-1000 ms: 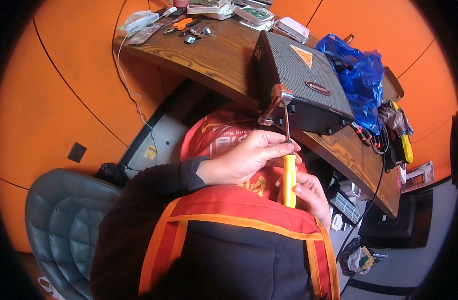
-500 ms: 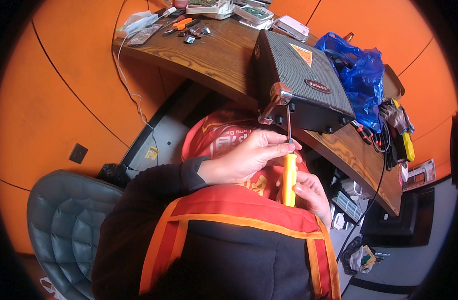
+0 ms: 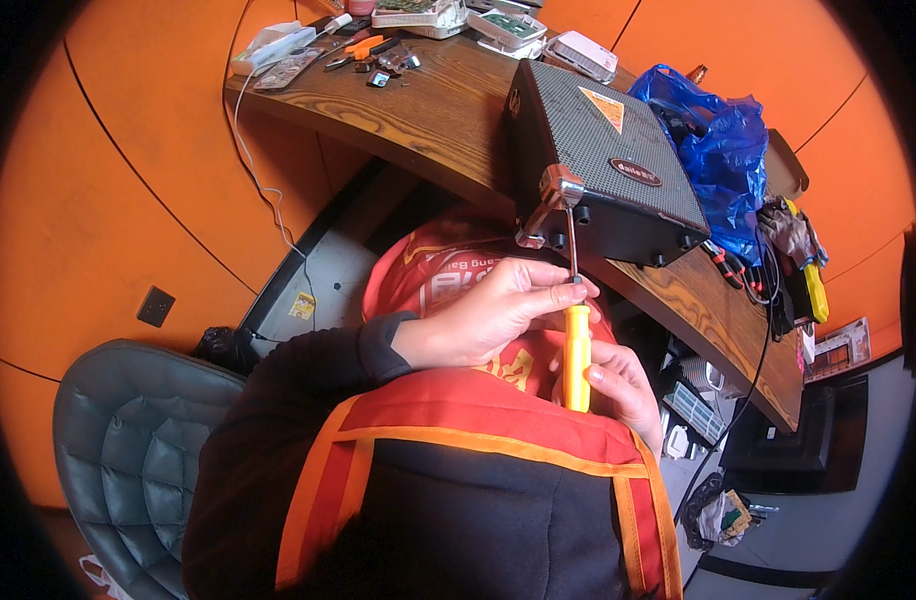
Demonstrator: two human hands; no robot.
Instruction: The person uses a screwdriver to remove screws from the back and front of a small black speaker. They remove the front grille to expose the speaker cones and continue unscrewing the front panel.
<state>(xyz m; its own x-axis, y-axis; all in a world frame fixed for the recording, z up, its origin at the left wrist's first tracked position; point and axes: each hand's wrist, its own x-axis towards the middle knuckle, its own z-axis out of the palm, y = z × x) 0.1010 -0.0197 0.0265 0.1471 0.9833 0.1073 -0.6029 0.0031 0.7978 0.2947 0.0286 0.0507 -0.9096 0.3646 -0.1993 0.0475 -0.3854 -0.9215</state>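
Holding a screwdriver [image 3: 577, 358] to the metal corner [image 3: 562, 187] of a black speaker box [image 3: 613, 140].

Long axis points nearly straight forward, box ahead of both hands; left hand [image 3: 503, 310] nearer the tip, its grip pinching the shaft just ahead of the yellow handle; right hand [image 3: 628, 388] curled round the handle's rear; tip seating cannot be told; box's near end at the edge of the table [image 3: 428, 115]; blue bag [image 3: 716, 165] just right; a gap separates left hand from box.
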